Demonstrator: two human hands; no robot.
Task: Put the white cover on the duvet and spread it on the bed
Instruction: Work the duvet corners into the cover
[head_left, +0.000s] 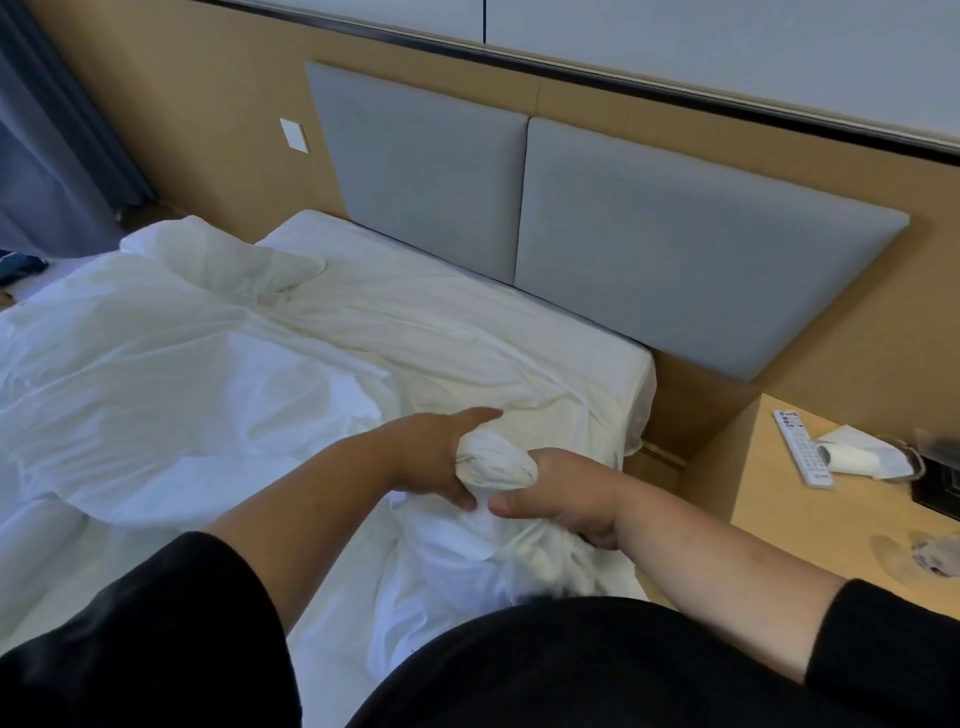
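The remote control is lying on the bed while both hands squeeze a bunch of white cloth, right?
Not quite. The head view shows the remote control lying on the bedside table, not the bed. The left hand and right hand do squeeze the white cloth.

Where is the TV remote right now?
The remote lies on the wooden bedside table at the right of the head view, beside a crumpled tissue.

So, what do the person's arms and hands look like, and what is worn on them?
Both the left hand and the right hand are bare: no gloves, and no rings or watch that I can see. Each arm has a loose black sleeve that ends near the elbow, so the forearms are uncovered.
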